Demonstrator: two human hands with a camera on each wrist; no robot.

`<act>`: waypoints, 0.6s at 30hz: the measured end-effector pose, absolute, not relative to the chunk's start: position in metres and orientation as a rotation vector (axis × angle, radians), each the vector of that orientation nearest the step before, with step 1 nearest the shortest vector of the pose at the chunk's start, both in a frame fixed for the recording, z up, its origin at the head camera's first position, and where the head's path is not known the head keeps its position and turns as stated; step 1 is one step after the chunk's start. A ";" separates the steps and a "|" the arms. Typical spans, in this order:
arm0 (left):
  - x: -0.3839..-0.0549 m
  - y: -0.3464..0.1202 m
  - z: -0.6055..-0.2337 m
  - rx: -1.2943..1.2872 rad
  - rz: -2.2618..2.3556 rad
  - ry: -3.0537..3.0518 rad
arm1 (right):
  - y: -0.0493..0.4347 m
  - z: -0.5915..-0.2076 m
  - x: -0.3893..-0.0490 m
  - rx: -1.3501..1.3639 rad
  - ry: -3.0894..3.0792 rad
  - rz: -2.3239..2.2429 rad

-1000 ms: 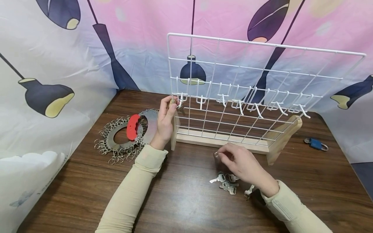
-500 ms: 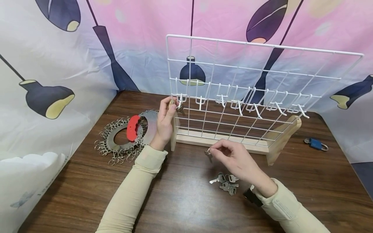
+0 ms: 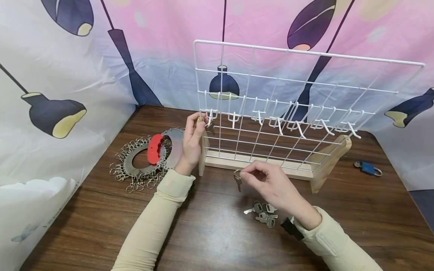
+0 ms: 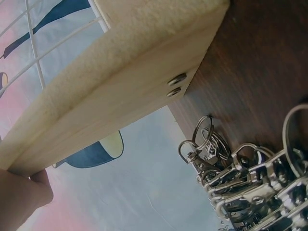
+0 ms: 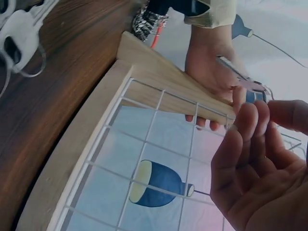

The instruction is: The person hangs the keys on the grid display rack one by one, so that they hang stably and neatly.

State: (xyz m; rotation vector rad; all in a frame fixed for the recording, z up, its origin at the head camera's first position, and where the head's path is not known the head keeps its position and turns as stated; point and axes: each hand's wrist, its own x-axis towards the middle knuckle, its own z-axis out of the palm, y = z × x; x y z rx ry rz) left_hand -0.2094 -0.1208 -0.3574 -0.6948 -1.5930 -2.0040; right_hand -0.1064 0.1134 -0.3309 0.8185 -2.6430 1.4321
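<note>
My left hand (image 3: 192, 141) grips the upper part of the wooden end panel (image 3: 202, 158) at the left of a rack with a white wire grid (image 3: 288, 50). On the rack's leftmost hook hangs a key (image 3: 210, 128), close to those fingers. In front of the rack my right hand (image 3: 271, 184) pinches a metal key (image 3: 238, 182) by its ring, so that it dangles below the fingertips. The right wrist view shows this key (image 5: 236, 70) tilted at the thumb and fingers. Several loose keys (image 3: 270, 223) lie on the table under the right hand.
Left of the rack lie metal discs fringed with many rings and clasps, with a red handle (image 3: 155, 148). A blue padlock (image 3: 367, 168) is on the table at the right. More white hooks (image 3: 298, 128) stick out from the grid. A printed curtain hangs behind.
My right hand has moved a little to the left and lifted the key, which now hangs in plain sight by its ring. The left hand stays on the wooden panel.
</note>
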 end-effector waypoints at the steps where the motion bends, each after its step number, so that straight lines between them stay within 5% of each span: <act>1: -0.209 -0.121 -0.357 -0.696 -2.003 -1.593 | 0.113 -0.330 -0.107 0.815 -2.621 1.448; 18: -0.209 -0.121 -0.357 -0.694 -2.008 -1.584 | 0.090 -0.307 -0.113 0.739 -2.147 1.805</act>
